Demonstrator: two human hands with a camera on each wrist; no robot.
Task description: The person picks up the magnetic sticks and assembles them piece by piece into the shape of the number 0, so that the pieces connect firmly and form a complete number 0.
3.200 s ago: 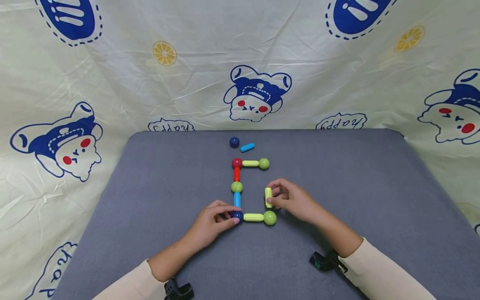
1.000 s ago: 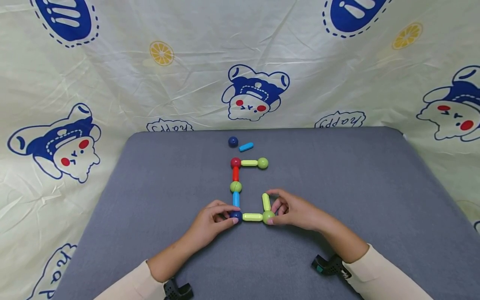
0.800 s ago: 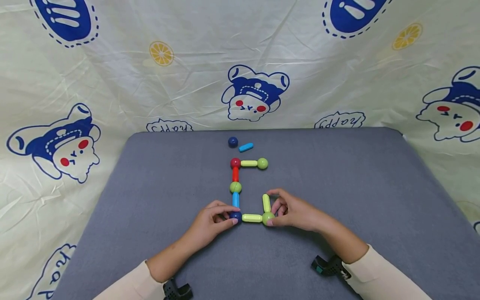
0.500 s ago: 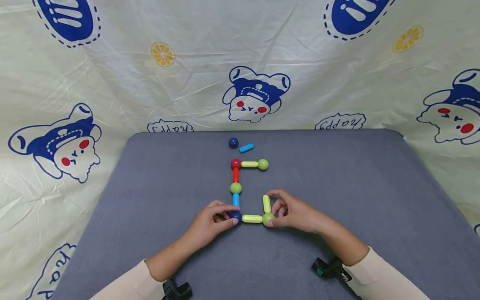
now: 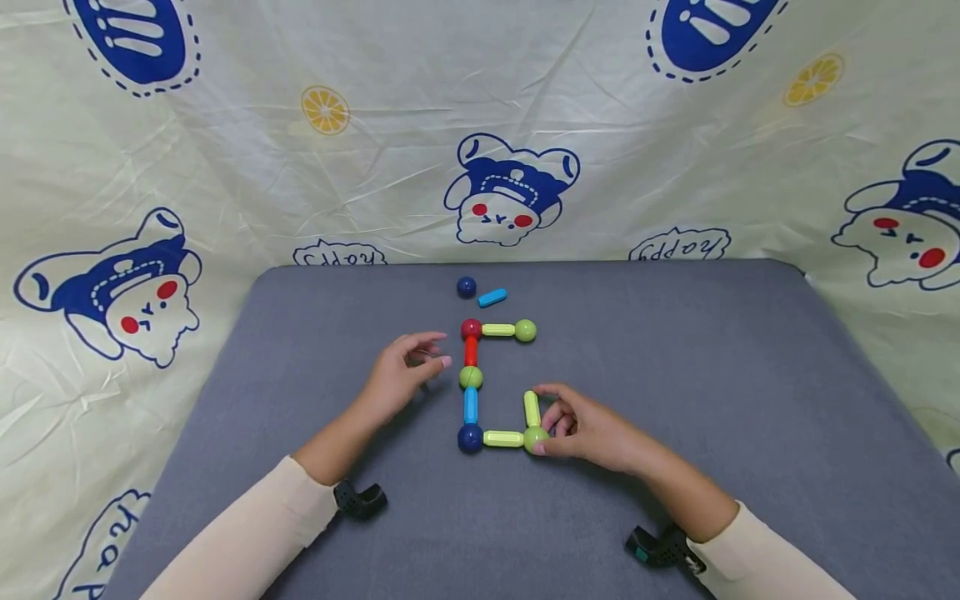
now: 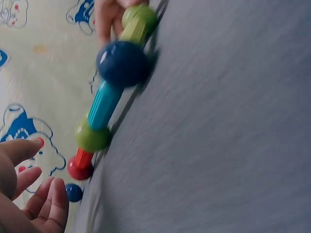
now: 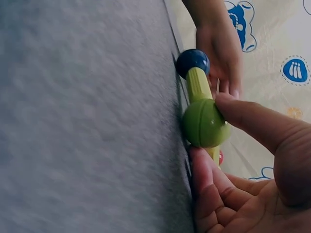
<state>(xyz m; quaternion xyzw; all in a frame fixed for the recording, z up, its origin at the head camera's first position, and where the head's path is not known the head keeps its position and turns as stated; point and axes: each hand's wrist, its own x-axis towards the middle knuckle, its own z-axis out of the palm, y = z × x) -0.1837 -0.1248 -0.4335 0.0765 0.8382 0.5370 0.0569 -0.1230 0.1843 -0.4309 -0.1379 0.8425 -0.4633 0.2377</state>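
Observation:
A figure of magnetic balls and rods lies flat on the table, its left side running from a red ball [image 5: 471,330] down to a dark blue ball [image 5: 470,438]. A red rod [image 5: 471,352], a green ball [image 5: 471,377] and a blue rod [image 5: 471,406] join them. My right hand [image 5: 592,429] pinches the lower right green ball [image 7: 206,124], with the index fingertip at the far end of the upright yellow-green rod [image 5: 532,408]. My left hand [image 5: 397,379] holds nothing; its fingers are spread apart just left of the red rod.
Behind the figure lie a loose dark blue ball [image 5: 467,287] and a loose blue rod [image 5: 492,297]. Another yellow-green rod [image 5: 498,330] and green ball [image 5: 526,330] extend right from the red ball. A printed cloth [image 5: 405,183] hangs behind the grey table [image 5: 712,358].
The right hand has brought the yellow-green rod down onto the lower right green ball and now grips there. My left hand has let go of the near dark blue ball and moved away from me.

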